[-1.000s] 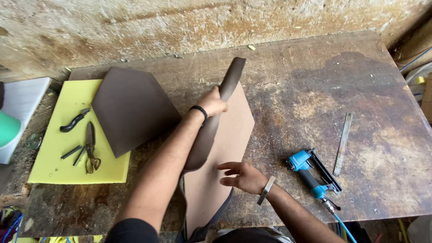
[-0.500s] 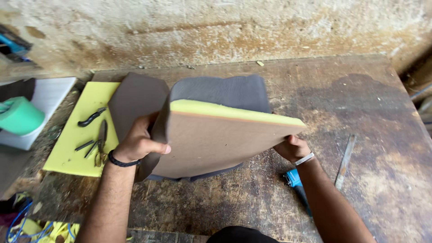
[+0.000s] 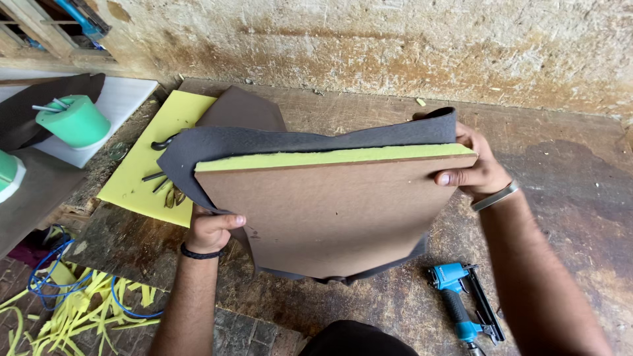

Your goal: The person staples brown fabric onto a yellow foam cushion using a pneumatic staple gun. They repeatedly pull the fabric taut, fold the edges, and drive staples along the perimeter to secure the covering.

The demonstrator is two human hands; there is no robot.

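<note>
I hold a brown board (image 3: 330, 214) tilted up off the workbench, its flat underside facing me. A layer of yellow foam (image 3: 330, 158) lines its far face, and a dark grey cover sheet (image 3: 264, 142) wraps behind the foam and hangs below the board. My left hand (image 3: 212, 229) grips the board's left edge together with the cover. My right hand (image 3: 476, 168) grips the top right corner, fingers over the foam and cover.
A blue staple gun (image 3: 461, 296) lies on the wooden workbench (image 3: 560, 191) at lower right. A yellow foam sheet (image 3: 155, 158) with pliers and small tools lies at left, next to a brown piece (image 3: 244, 111). A green cup (image 3: 72, 120) stands on a white board. Foam strips litter the floor.
The padded board, earlier being lifted and turned from flat on the bench, is now held higher and closer to me with both hands on its edges. The view shifted left.
</note>
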